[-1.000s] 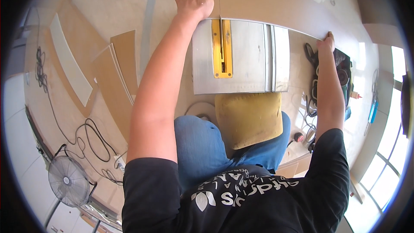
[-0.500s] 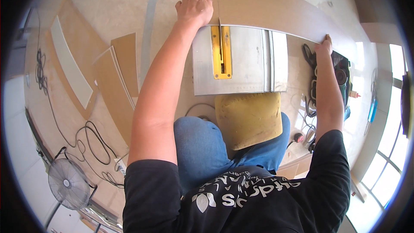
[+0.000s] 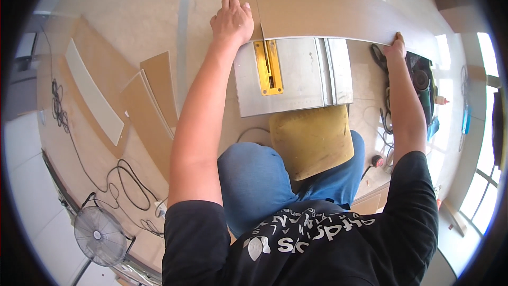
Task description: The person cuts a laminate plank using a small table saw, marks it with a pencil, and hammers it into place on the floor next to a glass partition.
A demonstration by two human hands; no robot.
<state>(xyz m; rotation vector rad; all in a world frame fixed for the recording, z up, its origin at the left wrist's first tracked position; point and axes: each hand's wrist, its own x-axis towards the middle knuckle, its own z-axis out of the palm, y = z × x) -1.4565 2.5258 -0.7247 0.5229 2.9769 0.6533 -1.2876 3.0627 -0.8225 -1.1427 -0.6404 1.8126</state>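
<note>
My left hand (image 3: 233,24) lies back upward on the left end of a long brown panel (image 3: 328,10), close to the saw table's left edge, index and middle fingers stretched side by side toward the far edge and the thumb held apart from them; it presses flat rather than closing round anything. With my right hand (image 3: 396,48) I have the panel pinched at its near edge, well out past the table's right edge, thumb on top; the fingers underneath are hidden. The panel lies across the far half of the metal saw table (image 3: 296,74), leaving a narrow strip of metal bare beyond it, and overhangs the right edge. The saw blade (image 3: 262,30) stands at the panel's near edge, just right of my left hand, in line with the slot of a yellow insert (image 3: 272,82). From it a thin line crosses the panel to the far side; whether it goes right through I cannot tell. Against the table's near edge, between my knees, is a worn yellow squarish piece (image 3: 312,143). Beyond the right edge, on the floor (image 3: 159,10), dark tools (image 3: 420,79) lie heaped below my right forearm. Well off the left edge lie brown boards (image 3: 151,106) and a pale strip (image 3: 95,92), with a looped black cord (image 3: 127,164) and a round fan (image 3: 100,235) nearer me.
</note>
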